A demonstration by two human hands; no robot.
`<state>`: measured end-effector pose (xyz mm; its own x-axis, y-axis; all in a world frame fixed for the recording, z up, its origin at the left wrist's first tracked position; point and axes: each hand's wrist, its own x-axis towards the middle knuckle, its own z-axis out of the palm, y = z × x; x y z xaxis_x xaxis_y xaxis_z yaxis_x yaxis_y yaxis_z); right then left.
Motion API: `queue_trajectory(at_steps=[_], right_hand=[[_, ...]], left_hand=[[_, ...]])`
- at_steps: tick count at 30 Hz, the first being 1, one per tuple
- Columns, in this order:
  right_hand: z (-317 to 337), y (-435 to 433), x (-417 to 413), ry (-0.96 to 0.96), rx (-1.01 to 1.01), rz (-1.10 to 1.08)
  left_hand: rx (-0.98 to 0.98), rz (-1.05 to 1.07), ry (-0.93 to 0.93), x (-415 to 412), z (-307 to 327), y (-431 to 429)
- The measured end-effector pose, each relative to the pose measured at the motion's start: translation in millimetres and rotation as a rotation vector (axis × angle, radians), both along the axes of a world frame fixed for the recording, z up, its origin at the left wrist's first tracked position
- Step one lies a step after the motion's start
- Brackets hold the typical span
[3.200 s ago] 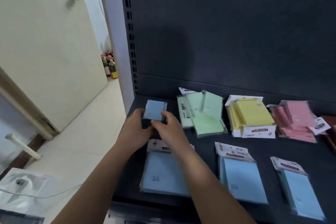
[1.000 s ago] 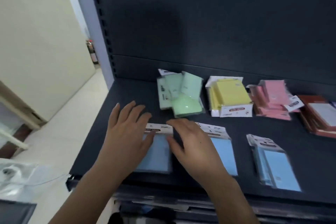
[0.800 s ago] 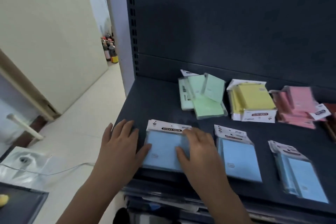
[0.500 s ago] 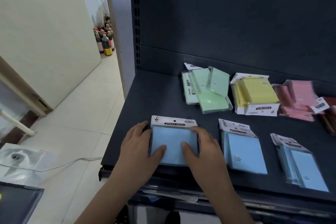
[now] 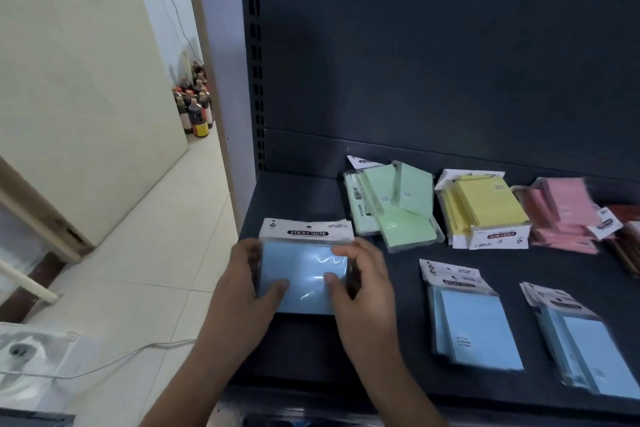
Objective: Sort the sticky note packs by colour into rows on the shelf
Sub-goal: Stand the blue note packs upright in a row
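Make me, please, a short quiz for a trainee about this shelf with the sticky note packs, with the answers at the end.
1. Choose: the back row of the shelf holds pink packs, green packs and yellow packs. From left to right they lie: A) pink, yellow, green; B) green, yellow, pink; C) yellow, pink, green.
2. True or false: only the right hand grips the leftmost blue pack, and the left hand lies flat on the shelf.
3. Count: how many blue groups are in the front row, the held one included?

Key: 1 B. 2 False: both hands grip it. 3 Three: the held one, the middle blue stack and the right blue stack.
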<state>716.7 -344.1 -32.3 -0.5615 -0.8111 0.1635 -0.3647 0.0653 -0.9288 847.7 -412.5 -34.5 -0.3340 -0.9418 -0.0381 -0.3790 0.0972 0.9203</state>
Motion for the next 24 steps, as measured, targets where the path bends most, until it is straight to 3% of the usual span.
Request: queue_trajectory(at_steps=[5, 10, 18, 24], right_hand=[[0, -71, -11, 0.046, -0.045, 0.004], [-2, -123, -18, -0.048, -0.228, -0.182], [-22, -141, -39, 0.001, -0.285, -0.199], [-23, -137, -57, -0.078, -0.232, -0.154]], left_hand=[[-0.155, -0.024, -0.017, -16, 4, -56], [-0.292, -0.067, -0.060, -52, 6, -113], [-0.309, 0.053, 0.038, -85, -20, -113], [-0.285, 0.067, 0.056, -91, -24, -117]])
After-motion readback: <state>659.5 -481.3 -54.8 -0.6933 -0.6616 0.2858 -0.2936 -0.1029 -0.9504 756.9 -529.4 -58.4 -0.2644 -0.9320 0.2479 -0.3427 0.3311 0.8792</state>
